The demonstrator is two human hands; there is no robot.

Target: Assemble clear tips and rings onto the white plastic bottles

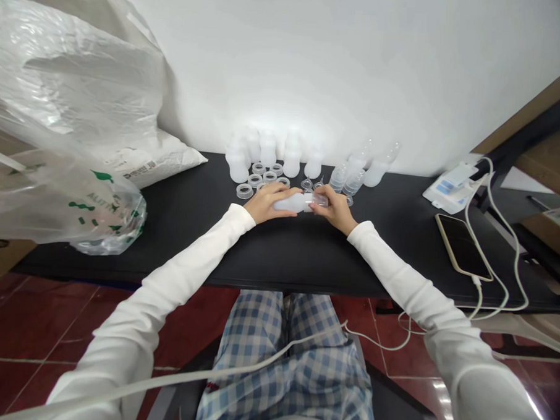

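Note:
A frosted white baby bottle lies sideways between my hands, above the black table. My left hand is closed around its body. At the other end, my right hand grips the clear cap, which sits against the bottle's neck; I cannot tell whether it is fully on. Several white collar rings lie beyond my left hand. Just past my right hand are small clear nipples and stacked clear caps.
Open bottles stand along the wall, with capped bottles to their right. A large white sack and a clear plastic bag occupy the left. On the right lie a phone, a white power strip and loose cables.

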